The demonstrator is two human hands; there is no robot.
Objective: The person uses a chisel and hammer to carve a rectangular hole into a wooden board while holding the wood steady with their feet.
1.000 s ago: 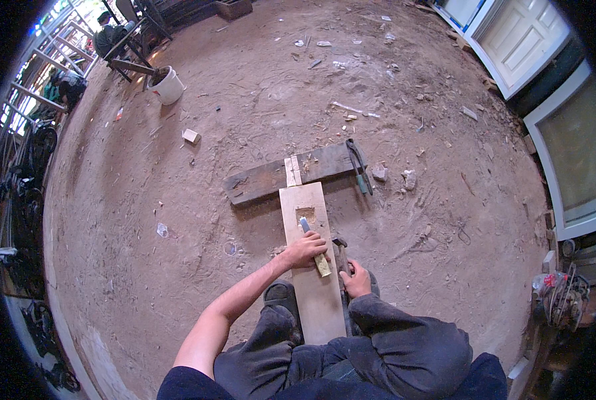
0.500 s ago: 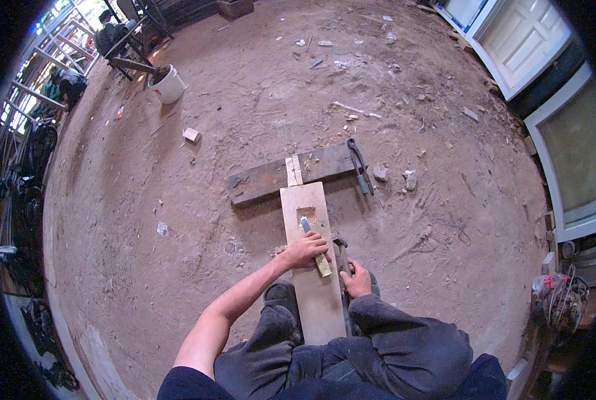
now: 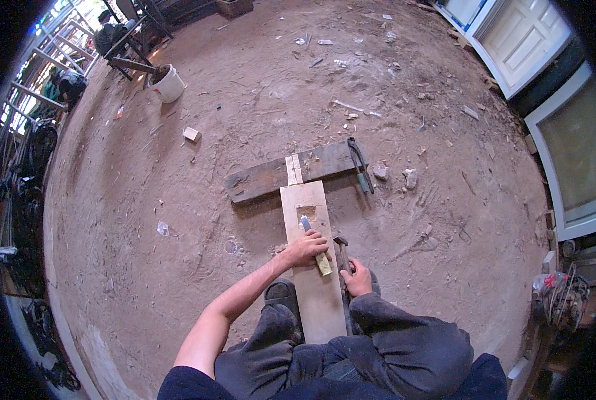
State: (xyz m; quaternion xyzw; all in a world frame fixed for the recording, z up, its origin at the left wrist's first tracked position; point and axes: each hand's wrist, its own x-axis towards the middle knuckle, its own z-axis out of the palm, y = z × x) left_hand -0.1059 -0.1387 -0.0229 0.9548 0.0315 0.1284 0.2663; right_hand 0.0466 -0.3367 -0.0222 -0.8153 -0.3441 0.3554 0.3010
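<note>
At centre, a board (image 3: 319,300) runs upward to a crosswise plank (image 3: 258,182), with pincers (image 3: 363,179) at the plank's right end. The left hand (image 3: 306,249) and a chisel (image 3: 324,265) lie over the board, below its recess (image 3: 309,211). Right of it: a hammer (image 3: 342,252) in the right hand (image 3: 359,279). Upper left, a bucket (image 3: 169,87); upper right, a door (image 3: 521,43).

Head-worn fisheye, looking down at the hands (image 3: 307,249)

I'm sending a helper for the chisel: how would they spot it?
Find the long pale board in the lower middle. The left hand lies across it, gripping the chisel. Its yellowish handle sets it apart from the dark-headed hammer in the right hand.
</note>
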